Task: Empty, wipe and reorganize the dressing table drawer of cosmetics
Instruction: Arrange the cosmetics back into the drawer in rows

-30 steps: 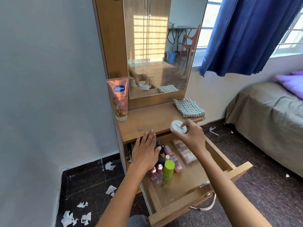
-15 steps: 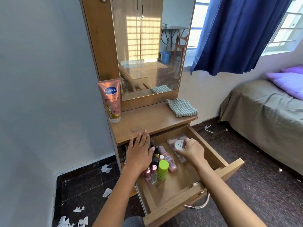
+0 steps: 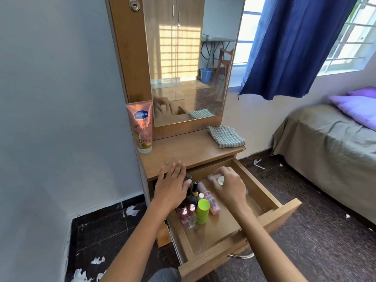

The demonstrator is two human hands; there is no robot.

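Note:
The wooden drawer [image 3: 284, 212] of the dressing table stands pulled out. Along its left side sit several cosmetics: dark bottles, small pink bottles [image 3: 186, 217], a green-capped bottle [image 3: 202, 212] and a pink tube [image 3: 209, 198] lying flat. My right hand [image 3: 230, 187] is inside the drawer near its back, fingers curled round a small white round jar [image 3: 220, 180] set over a pink palette. My left hand [image 3: 173, 184] lies flat with straight fingers over the table's front edge and the dark bottles. A pink Vaseline tube [image 3: 142, 127] stands on the tabletop.
A folded checked cloth [image 3: 225, 137] lies on the tabletop's right side under the mirror [image 3: 193, 58]. Crumpled white tissues [image 3: 132, 210] litter the dark floor at left. A bed [image 3: 329, 143] stands to the right, with a blue curtain [image 3: 289, 43] above.
My right hand carried the white jar from above the tabletop edge down into the drawer's back part. My left hand stayed over the bottles. The camera tilted slightly.

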